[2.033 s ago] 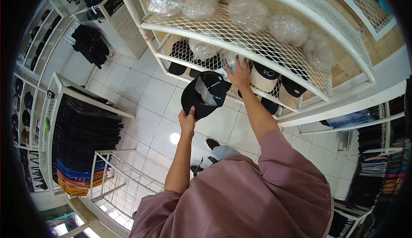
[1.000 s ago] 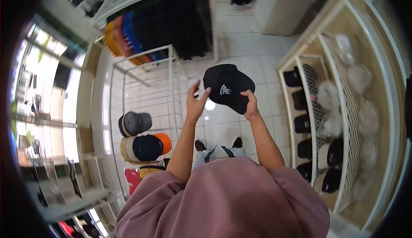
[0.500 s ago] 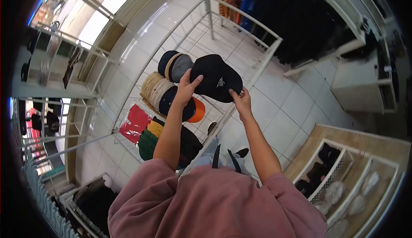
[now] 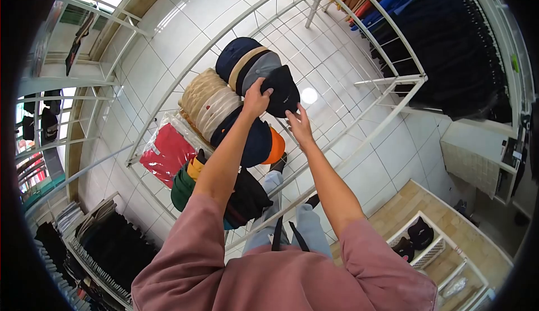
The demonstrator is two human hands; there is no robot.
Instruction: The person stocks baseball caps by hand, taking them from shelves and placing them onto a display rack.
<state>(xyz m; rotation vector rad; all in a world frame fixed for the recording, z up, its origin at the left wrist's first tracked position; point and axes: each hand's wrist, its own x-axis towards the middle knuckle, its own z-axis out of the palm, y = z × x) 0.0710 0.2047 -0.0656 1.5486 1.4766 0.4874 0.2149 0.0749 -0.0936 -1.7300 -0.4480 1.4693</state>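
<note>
A black cap (image 4: 283, 90) with a small pale mark on its front is between my two hands, at the end of a row of caps. My left hand (image 4: 258, 99) grips the crown's edge, thumb on top. At the brim, my right hand (image 4: 300, 126) holds the edge with thumb and fingers. Directly behind the black cap sits a grey cap (image 4: 264, 67), followed by a beige-banded one and a navy cap (image 4: 233, 53). Beside them lies a second row: beige caps (image 4: 205, 95), navy caps (image 4: 251, 142) and an orange-brimmed cap (image 4: 276, 146).
The caps rest on a white wire rack (image 4: 331, 67) with raised rails. A red item in clear plastic (image 4: 168, 151), a green cap (image 4: 182, 187) and black caps (image 4: 247, 196) are nearer me. Dark clothes (image 4: 449, 47) hang at right. A white basket (image 4: 432, 249) stands lower right.
The black cap has been lowered from above the rack to the end of the row by the grey cap. Both hands moved down with it, and my view has shifted closer over the rack.
</note>
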